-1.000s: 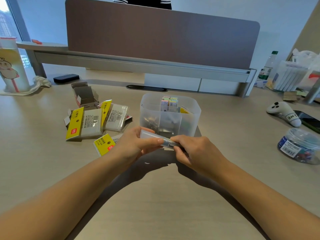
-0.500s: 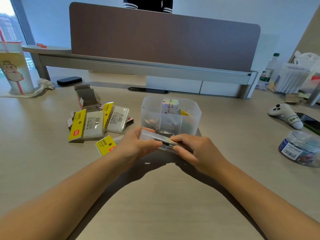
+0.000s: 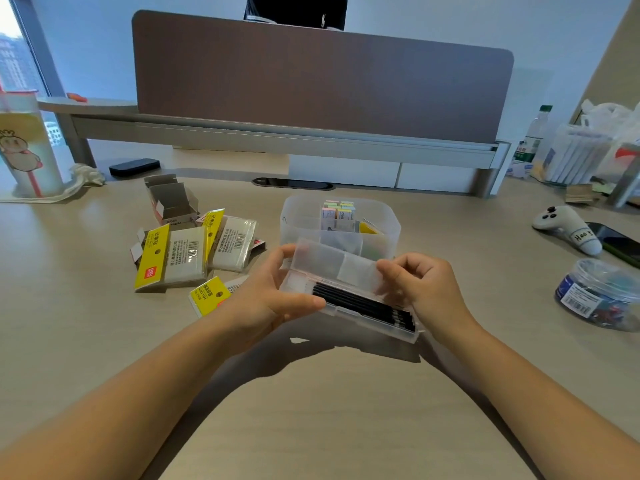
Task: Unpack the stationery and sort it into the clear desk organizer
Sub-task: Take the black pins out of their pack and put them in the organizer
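I hold a clear plastic case point(image 3: 349, 308) of black pen refills point(image 3: 363, 304) just above the desk, in front of the clear desk organizer point(image 3: 301, 220). My left hand point(image 3: 273, 299) grips the case's left end and base. My right hand point(image 3: 422, 289) holds the hinged lid point(image 3: 332, 263) up, so the case stands open. The organizer holds pastel sticky notes point(image 3: 337, 211) and something yellow at the back. Several yellow-and-white stationery packs point(image 3: 180, 256) lie on the desk to the left, one partly under my left wrist.
An opened grey cardboard box point(image 3: 171, 200) sits behind the packs. At right are a white controller point(image 3: 568, 228), a phone point(image 3: 620, 244) and a round clear tub point(image 3: 602, 292) of coloured clips. A tall cup point(image 3: 26, 147) stands far left. A brown divider panel point(image 3: 322, 79) closes the back.
The clear case was shut between my hands; my right hand has now swung its lid up, showing the black refills. The case has also risen slightly.
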The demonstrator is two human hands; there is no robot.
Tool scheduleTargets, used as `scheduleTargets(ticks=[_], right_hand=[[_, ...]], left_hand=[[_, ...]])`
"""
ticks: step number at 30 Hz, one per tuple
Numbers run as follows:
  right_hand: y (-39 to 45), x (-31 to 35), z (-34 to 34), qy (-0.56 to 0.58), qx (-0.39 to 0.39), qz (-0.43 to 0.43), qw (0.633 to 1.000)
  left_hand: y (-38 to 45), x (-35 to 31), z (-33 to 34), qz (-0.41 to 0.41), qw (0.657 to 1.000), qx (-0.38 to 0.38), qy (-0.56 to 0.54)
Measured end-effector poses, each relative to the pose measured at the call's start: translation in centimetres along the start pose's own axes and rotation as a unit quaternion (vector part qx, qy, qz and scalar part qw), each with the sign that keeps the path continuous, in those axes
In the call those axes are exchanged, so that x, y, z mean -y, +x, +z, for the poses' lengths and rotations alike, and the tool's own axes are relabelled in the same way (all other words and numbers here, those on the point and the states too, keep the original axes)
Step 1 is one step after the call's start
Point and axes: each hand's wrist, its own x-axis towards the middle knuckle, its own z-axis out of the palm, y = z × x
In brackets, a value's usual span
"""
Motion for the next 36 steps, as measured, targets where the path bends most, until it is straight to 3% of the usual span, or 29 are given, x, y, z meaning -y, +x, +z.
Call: scheduleTargets(ticks=[3, 8, 13, 18, 23, 26, 36], right_hand=[[0.1, 0.1, 0.0, 0.017, -0.035, 0.062, 0.997], [0.1, 0.6, -0.1, -0.004, -0.009, 0.14, 0.99], [-1.2, 1.3, -0.6, 0.074, 0.008, 0.221, 0.972], [-3.4, 1.8, -0.7, 0.113, 0.09, 0.271, 0.952], [-3.9, 2.1, -0.1, 0.22, 0.08, 0.287, 0.929], [-3.7, 2.2, -0.3, 0.2, 0.1, 0.287, 0.931], [-1.8, 2.4, -0.1, 0.09, 0.244, 0.237, 0.936]], left_hand=[[-0.2, -0.1, 0.2, 0.01, 1.0, 0.017, 0.001], [-0.6, -0.1, 0.4, 0.009, 0.999, 0.029, 0.012], [-0.9, 0.0, 0.5, 0.034, 0.999, -0.021, 0.0], [-1.6, -0.1, 0.8, 0.056, 0.995, -0.078, 0.002], [-2.7, 0.1, 0.9, 0.015, 0.993, -0.097, 0.061], [-3.7, -0.6, 0.3, 0.01, 0.982, -0.11, 0.153], [-2.8, -2.4, -0.1, -0.095, 0.969, 0.076, 0.217]])
